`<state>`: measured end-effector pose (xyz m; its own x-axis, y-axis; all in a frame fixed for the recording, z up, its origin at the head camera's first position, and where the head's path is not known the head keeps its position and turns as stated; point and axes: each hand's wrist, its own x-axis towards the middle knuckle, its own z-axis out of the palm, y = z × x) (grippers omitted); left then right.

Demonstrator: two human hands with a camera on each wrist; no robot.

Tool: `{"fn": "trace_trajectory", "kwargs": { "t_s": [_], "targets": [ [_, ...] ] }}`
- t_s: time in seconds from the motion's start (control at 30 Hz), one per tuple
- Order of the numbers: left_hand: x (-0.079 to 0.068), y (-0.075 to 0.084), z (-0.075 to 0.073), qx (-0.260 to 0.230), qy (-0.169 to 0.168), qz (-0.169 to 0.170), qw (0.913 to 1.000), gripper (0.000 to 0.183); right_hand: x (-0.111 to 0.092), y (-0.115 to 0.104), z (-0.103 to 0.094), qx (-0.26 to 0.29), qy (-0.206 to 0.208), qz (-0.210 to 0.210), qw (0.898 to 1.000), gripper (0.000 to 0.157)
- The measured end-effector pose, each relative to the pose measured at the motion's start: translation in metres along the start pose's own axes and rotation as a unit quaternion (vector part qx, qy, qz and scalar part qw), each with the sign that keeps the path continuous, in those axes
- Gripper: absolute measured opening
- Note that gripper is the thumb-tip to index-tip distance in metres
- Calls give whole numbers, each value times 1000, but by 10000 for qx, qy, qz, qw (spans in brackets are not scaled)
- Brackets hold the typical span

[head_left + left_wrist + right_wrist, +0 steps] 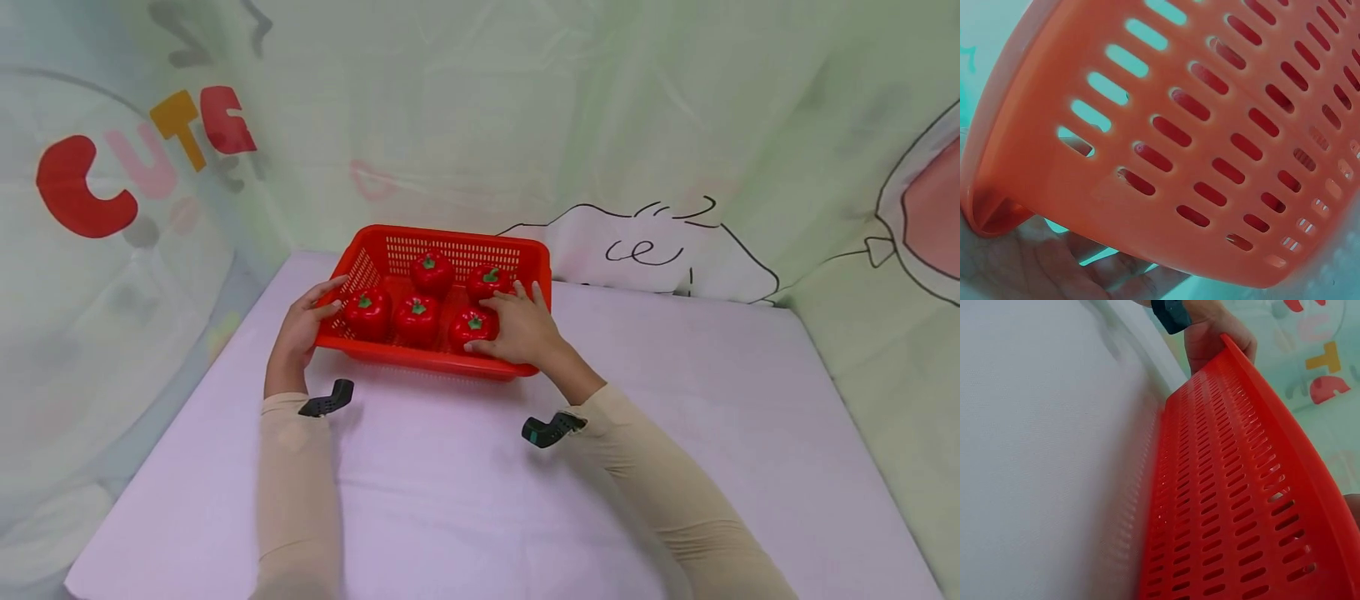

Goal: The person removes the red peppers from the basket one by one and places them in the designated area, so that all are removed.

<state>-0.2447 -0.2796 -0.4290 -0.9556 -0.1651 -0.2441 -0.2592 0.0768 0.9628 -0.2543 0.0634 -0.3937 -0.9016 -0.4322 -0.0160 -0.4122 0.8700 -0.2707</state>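
A red plastic basket point(442, 359) with slotted walls holds several glossy red bell peppers point(417, 320) with green stems. At its left end, my left hand point(298, 330) grips the rim. The left wrist view shows the slotted wall point(1104, 187) close up, with the left hand's fingers point(1129, 275) below the rim. My right hand point(523, 327) reaches over the right front corner, fingers spread and thumb near the front right pepper point(467, 325). Whether its fingertips touch that pepper is hard to tell. The right wrist view mainly shows the basket's outer side point(1222, 487).
The basket stands toward the back of a table covered in pale lilac cloth point(450, 483). Behind it hangs a light printed curtain point(480, 125) with letters and line drawings. A black wrist device point(555, 428) sits on each sleeve.
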Motion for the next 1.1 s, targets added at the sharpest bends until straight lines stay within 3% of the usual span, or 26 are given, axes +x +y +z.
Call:
{"fn": "trace_trajectory", "kwargs": {
  "t_s": [0.27,0.5,0.77,1.1],
  "targets": [
    [0,2,1,-2,-23,-22,10000,44,0,3,-1,245,99,-21,9996,73],
    [0,1,2,-1,-81,-12,10000,44,-11,11,-11,1401,382,262,9891,78],
    [1,1,2,-21,-111,51,9999,44,-32,30,-23,2830,1155,700,9496,80],
    [0,1,1,-128,-54,-28,9999,44,-35,56,-28,3611,2496,353,8978,74]
  ]
}}
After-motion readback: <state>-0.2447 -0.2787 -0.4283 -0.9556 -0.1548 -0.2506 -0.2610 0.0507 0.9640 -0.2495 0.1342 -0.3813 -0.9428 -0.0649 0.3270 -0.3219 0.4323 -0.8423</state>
